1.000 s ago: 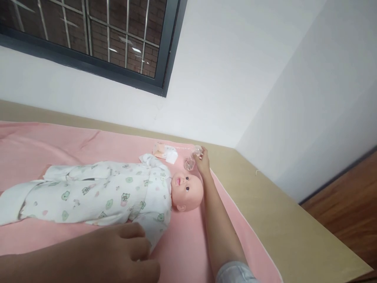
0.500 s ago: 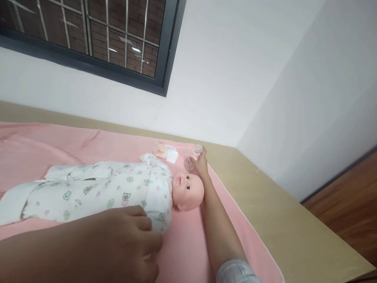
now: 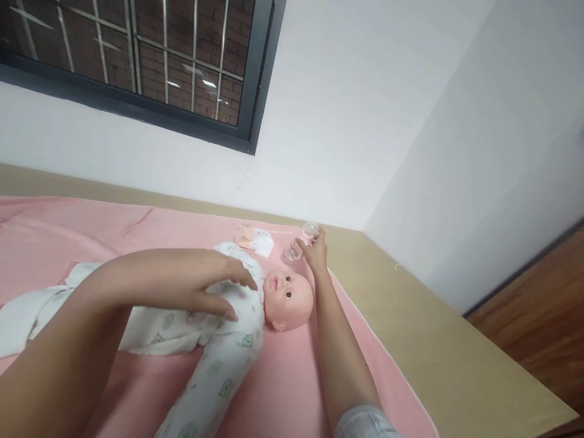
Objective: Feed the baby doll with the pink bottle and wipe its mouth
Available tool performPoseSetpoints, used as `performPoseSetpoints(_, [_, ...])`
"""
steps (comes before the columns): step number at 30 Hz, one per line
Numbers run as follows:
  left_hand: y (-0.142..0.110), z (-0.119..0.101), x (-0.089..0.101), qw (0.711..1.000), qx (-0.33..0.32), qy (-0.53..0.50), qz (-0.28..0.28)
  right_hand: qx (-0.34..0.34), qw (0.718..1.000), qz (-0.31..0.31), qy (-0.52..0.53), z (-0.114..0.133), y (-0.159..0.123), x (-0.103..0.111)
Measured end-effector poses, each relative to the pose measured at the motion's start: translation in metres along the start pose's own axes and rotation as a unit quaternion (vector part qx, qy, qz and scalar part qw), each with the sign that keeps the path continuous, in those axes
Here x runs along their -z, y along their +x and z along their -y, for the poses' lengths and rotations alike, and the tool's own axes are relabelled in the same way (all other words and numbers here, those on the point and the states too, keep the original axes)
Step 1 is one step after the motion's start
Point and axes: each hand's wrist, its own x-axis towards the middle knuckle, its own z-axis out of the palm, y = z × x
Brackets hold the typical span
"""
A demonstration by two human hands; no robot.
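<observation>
A baby doll (image 3: 294, 304) in a white suit printed with green animals lies on its back on a pink sheet (image 3: 283, 395), its bald head to the right. Over the doll's chest hangs my left hand (image 3: 205, 277), thumb and fingers apart and holding nothing; whether it touches the cloth I cannot tell. Beyond the head, my right hand (image 3: 317, 250) is closed around a clear baby bottle (image 3: 292, 251) with a transparent cap, tilted near the sheet's far corner. My hand hides part of the bottle's middle.
A small peach-and-white packet (image 3: 262, 242) lies on the sheet beyond the doll's shoulder. The light wood tabletop (image 3: 424, 334) runs along the right and back, against white walls (image 3: 356, 109). A barred window (image 3: 191, 67) is at upper left.
My left hand has moved up from the doll's near side to over its chest, its fingers now spread. The doll's near sleeve now stretches toward me. The bottle in my right hand has shifted slightly.
</observation>
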Motion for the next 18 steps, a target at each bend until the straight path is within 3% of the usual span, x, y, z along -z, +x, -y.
performPoseSetpoints(2, [0.008,0.012,0.003,0.998,0.01,-0.023,0.053,0.017,1.0,-0.002,0.022,0.015,0.003,0.005])
performPoseSetpoints(3, [0.012,0.018,0.003,0.998,0.02,-0.031,0.051,0.029,0.999,-0.001,0.038,0.023,0.004,0.007])
performPoseSetpoints(6, [0.024,0.034,-0.001,0.996,0.057,-0.058,-0.029,0.06,0.993,0.019,0.103,0.051,0.002,0.013])
performPoseSetpoints(11, [0.043,0.044,-0.017,0.972,0.096,-0.114,-0.182,0.089,0.972,0.11,0.188,0.105,-0.022,0.016])
performPoseSetpoints(15, [0.051,0.036,-0.023,0.951,0.092,-0.153,-0.251,0.137,0.949,0.187,0.215,0.138,-0.051,0.012])
performPoseSetpoints(18, [0.051,0.028,-0.024,0.945,0.077,-0.163,-0.274,0.149,0.943,0.203,0.217,0.152,-0.068,0.004])
